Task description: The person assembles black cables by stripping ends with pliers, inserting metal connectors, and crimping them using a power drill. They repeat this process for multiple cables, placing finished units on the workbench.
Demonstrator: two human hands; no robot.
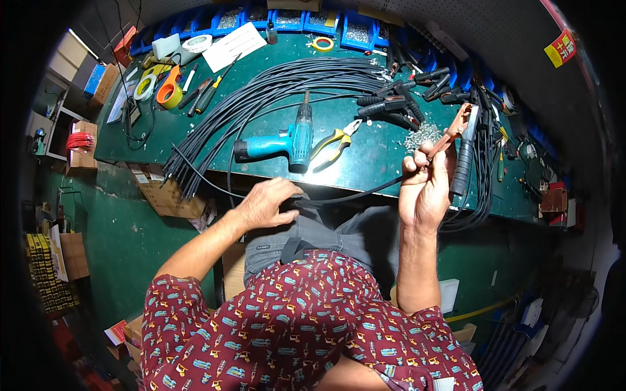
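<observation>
In my right hand [425, 186], raised over the table's front edge, a battery clamp [465, 146] is pinched by its copper-coloured part. Its ribbed black handle points down beside the fingers. A black cable [365, 193] runs from this hand leftward across my lap. My left hand [268, 201] lies by the table edge over the cable's line, thumb spread from the bent fingers; whether it touches the cable is hidden. Just beyond lie a teal cordless drill [280, 146] and yellow-and-black pliers [336, 144]. Small metal fasteners [422, 135] are heaped behind my right hand.
A bundle of black cables [261, 94] crosses the green table [372, 156]. More black-handled clamps [391, 104] lie at its right end. Blue bins [287, 21] line the back. Tape rolls [169, 96] and screwdrivers [205, 98] are at left, above a cardboard box [171, 195].
</observation>
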